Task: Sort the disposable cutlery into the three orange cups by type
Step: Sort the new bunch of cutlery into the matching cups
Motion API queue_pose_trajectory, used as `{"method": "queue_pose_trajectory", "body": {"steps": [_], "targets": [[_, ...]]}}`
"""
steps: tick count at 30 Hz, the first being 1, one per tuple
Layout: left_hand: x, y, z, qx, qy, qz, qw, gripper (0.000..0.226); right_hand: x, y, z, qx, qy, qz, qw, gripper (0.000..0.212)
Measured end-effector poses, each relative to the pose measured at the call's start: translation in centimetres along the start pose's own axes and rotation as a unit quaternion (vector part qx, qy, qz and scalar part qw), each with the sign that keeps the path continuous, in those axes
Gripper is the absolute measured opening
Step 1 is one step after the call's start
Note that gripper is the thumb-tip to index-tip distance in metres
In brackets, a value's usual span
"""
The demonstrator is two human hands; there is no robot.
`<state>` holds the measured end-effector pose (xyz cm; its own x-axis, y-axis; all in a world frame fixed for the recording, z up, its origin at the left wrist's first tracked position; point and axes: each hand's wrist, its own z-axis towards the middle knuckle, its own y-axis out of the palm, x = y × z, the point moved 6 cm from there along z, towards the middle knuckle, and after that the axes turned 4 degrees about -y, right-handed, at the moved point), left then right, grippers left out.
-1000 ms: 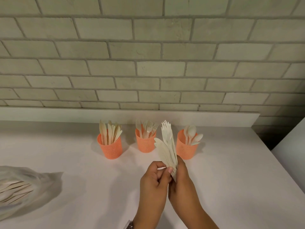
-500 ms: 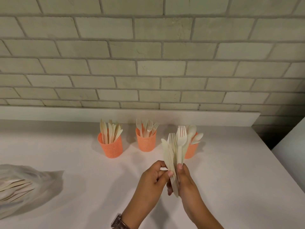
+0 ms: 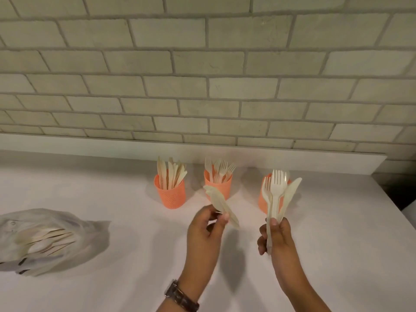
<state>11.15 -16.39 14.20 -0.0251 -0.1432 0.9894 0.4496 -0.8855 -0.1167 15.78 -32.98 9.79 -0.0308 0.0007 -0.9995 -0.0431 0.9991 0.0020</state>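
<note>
The left hand [image 3: 206, 230] pinched a knife [image 3: 221, 204] near the fork cup [image 3: 218, 186], and the right hand [image 3: 275, 235] gripped a loose fan of forks [image 3: 275, 194], so a piece could slip onto the tabletop [image 3: 337, 244] or enter the wrong cup.

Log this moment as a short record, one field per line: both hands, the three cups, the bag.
left hand: pinches knives, tilted
right hand: grips a mixed bunch of forks and a knife, upright
left cup: knives
middle cup: forks
right cup: partly hidden behind the bunch, contents not visible
bag: on the counter at left, more cutlery inside
</note>
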Motion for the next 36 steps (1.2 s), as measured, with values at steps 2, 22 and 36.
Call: {"method": "queue_pose_trajectory", "body": {"steps": [2,22,36], "targets": [[0.6,-3.1,3.1,0.068,0.025,0.024,0.997,0.016,0.5,-0.1,0.0,-0.001,0.001,-0.003,1.0,0.03],[-7.8,-11.1,14.8,0.161,-0.093,0.258,0.948,0.042,1.1,1.1,-0.9,-0.08,0.142,0.178,0.97,0.023],[-1.1,4.0,-0.8,-0.13,-0.124,-0.031,0.983,0.017,0.1,1.7,-2.5,-0.088,0.077,0.116,0.986,0.029]]}}
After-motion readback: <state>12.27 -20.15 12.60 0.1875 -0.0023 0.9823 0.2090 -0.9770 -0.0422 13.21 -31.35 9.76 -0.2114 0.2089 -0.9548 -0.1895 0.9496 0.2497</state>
